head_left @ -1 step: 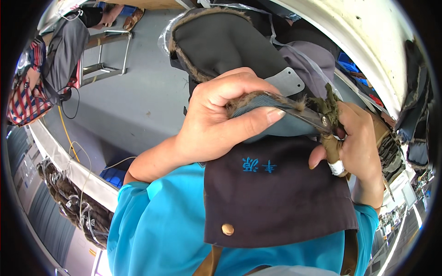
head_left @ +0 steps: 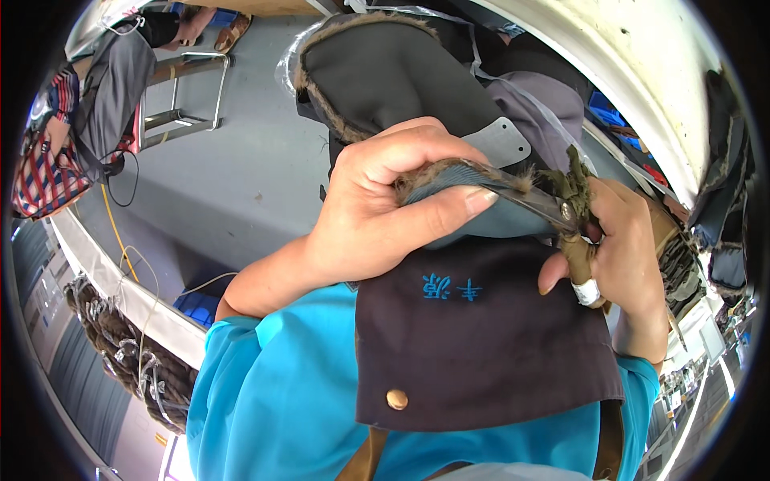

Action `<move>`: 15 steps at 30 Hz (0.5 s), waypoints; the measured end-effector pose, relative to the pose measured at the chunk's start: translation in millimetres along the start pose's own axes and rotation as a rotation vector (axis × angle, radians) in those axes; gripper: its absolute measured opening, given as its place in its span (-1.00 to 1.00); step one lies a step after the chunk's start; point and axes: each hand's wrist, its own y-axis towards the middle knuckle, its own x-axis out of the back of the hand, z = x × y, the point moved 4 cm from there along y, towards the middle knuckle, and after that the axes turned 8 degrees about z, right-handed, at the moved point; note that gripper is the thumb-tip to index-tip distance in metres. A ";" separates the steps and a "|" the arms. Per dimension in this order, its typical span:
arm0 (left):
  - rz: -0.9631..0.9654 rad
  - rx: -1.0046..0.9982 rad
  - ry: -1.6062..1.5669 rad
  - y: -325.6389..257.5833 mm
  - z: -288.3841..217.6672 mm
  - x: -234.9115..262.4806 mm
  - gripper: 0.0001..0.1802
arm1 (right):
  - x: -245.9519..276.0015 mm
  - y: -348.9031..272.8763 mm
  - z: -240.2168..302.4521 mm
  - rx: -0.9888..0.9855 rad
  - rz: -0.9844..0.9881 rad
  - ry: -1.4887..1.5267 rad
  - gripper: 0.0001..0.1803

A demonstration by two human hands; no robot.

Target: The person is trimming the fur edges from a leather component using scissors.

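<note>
Head view, looking straight down the person's front: the left hand (head_left: 385, 200) is curled shut around the furry edge of a grey-blue fabric piece trimmed with brown fur (head_left: 457, 180), thumb laid flat along its underside and the fingers folded over the top. That fabric piece is held up in front of the chest, between the two hands and just above the dark navy apron bib (head_left: 481, 345).

The right hand (head_left: 626, 248) is closed around the cloth-wrapped handles of a pair of metal scissors (head_left: 537, 200), whose blades lie along the fur trim, touching it near the left thumb tip. A bit of white tape or a ring wraps one finger of this hand.

The apron bib carries a small line of light blue embroidered characters near its top edge and a round brass snap button (head_left: 397, 398) at its lower left corner. It lies over a bright turquoise shirt (head_left: 273, 401).

Beyond the hands, a larger dark grey fur-edged fabric panel (head_left: 385, 72) rests partly in clear plastic wrapping. A grey floor (head_left: 233, 176) spreads to the left, where a metal-legged stool (head_left: 188, 88) stands and another person in a red, white and blue checked garment (head_left: 40, 176) sits at the far left rim.
</note>
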 end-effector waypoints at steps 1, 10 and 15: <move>-0.002 0.000 0.001 0.5 -0.3 -0.9 -0.82 | 0.7 -0.5 -0.5 0.002 0.001 0.001 -0.76; 0.057 0.052 0.062 -1.2 -0.7 1.3 -0.76 | 1.4 0.7 1.8 -0.021 0.013 -0.012 -0.75; 0.066 0.058 0.109 -0.2 -3.0 2.0 -0.75 | 0.9 -0.1 -1.2 -0.015 0.010 -0.029 -0.64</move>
